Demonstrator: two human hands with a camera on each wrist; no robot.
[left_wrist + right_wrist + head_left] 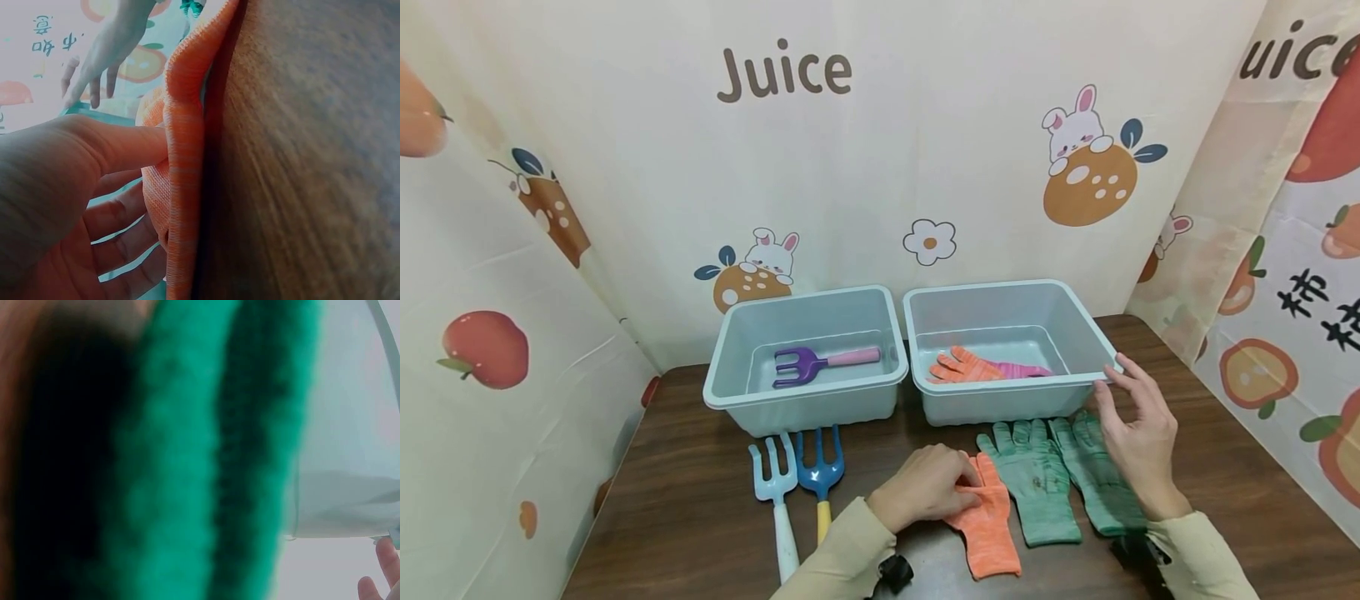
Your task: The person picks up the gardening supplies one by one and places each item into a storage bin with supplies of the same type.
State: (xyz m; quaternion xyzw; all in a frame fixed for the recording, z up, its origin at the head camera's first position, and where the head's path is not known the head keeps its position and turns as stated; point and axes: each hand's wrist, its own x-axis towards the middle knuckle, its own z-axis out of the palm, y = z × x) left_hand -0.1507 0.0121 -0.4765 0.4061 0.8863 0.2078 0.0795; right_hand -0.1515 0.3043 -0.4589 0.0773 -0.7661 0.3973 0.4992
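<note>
Nearest: orange glove flat on the bench, just right of centre. Left hand rests on its finger end; fingers curl around the knit edge and pinch it, lifting a fold. Left of it: light blue fork and dark blue fork side by side. Behind: left bin holds a purple fork; right bin holds another orange glove. Two green gloves lie right of the orange one. Right hand, fingers straight, touches the right bin's near corner rim.
</note>
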